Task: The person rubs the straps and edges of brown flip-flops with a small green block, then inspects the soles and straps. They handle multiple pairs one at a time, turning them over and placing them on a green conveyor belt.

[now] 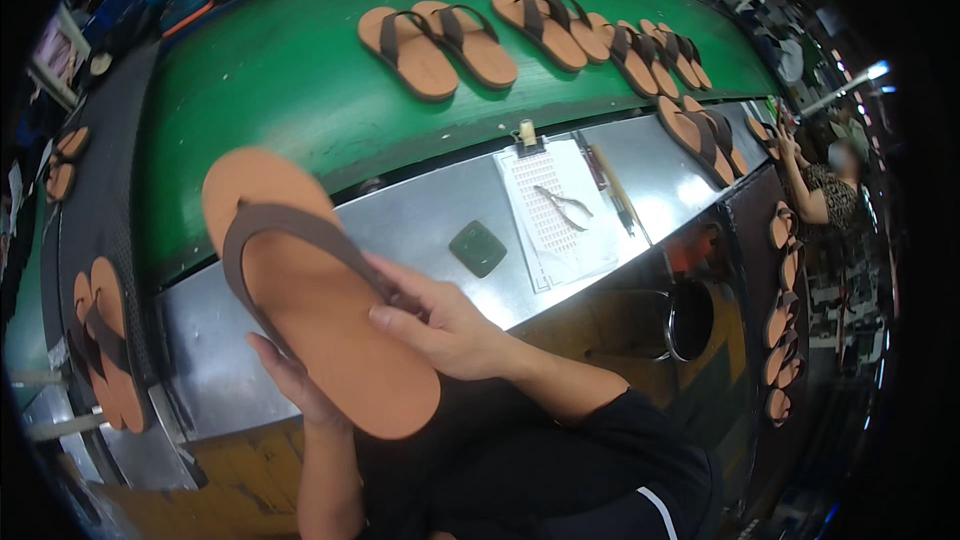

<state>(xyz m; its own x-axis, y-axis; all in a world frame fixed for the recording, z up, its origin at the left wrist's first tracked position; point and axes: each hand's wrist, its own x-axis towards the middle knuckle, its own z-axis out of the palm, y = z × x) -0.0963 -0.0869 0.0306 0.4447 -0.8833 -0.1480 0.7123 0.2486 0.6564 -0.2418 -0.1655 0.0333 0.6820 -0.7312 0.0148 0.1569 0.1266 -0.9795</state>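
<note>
Brown-strapped tan sandal held left of centre in frame, metal bench behind. Right hand grip closed over its right edge; left hand against its left edge, grip partly hidden, closure can't tell.

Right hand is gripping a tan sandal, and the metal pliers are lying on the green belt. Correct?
Not the pliers: the head view shows the metal pliers lying on the white papers, not the green belt. The right hand is gripping a tan sandal.
</note>
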